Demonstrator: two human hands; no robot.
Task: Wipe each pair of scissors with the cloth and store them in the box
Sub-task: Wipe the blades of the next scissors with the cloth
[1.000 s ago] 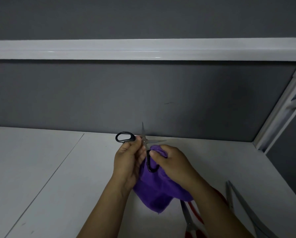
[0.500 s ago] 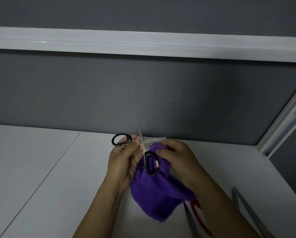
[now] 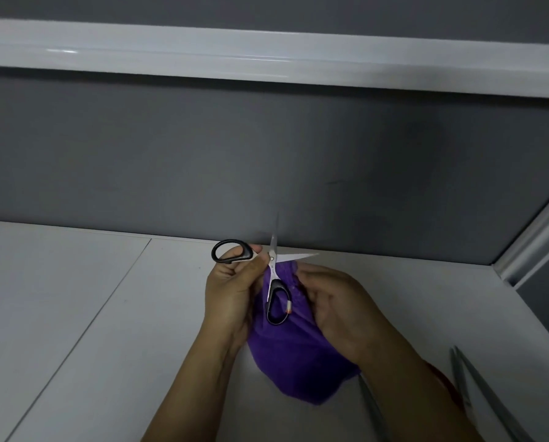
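At the near right edge of the white desk (image 3: 75,298) lie two more pairs of scissors, only partly in view: one blade (image 3: 373,409) shows just right of the cloth's lower corner, with a trace of red handle behind the forearm, and a long grey pair (image 3: 477,387) lies further right. They are well apart from the hands and presumably await their turn.

Above them hangs the purple cloth (image 3: 298,355), bunched in the right hand (image 3: 340,307), whose grip is clenched on the fabric up near the blades. The left hand (image 3: 231,288) is closed on the black-handled scissors (image 3: 272,269) close to the pivot, its fingers against the upper loop. The scissors are opened wide — one blade points up, the other out to the right — and the lower loop rests against the cloth, off the desk.

This looks like the wiping step on this pair, not yet finished. The next move calls for drawing the cloth along each open blade, from pivot to tip, with fingers kept off the edges — then shutting the scissors for storage.

Beyond the hands stands the grey back panel (image 3: 267,154) with a white rail (image 3: 267,55) across its top. No box is visible from here.
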